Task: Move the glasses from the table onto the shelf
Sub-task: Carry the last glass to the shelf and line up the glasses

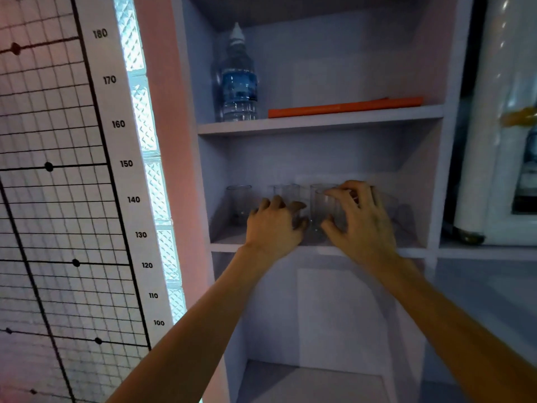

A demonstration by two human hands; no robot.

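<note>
Several clear glasses stand on the middle shelf (316, 249) of a pale shelf unit. One glass (239, 203) stands alone at the left. My left hand (274, 228) curls its fingers around the lower part of a second glass (286, 193). My right hand (359, 219) grips a third glass (321, 210) just right of it, with fingers over the rim and the thumb low on its side. A faint further glass (388, 205) shows behind my right hand.
On the upper shelf stand a water bottle (238, 82) with a blue label and a flat orange item (345, 107). The lower compartment (313, 379) is open. A measuring grid wall (58, 199) lies to the left and a white appliance (505, 126) to the right.
</note>
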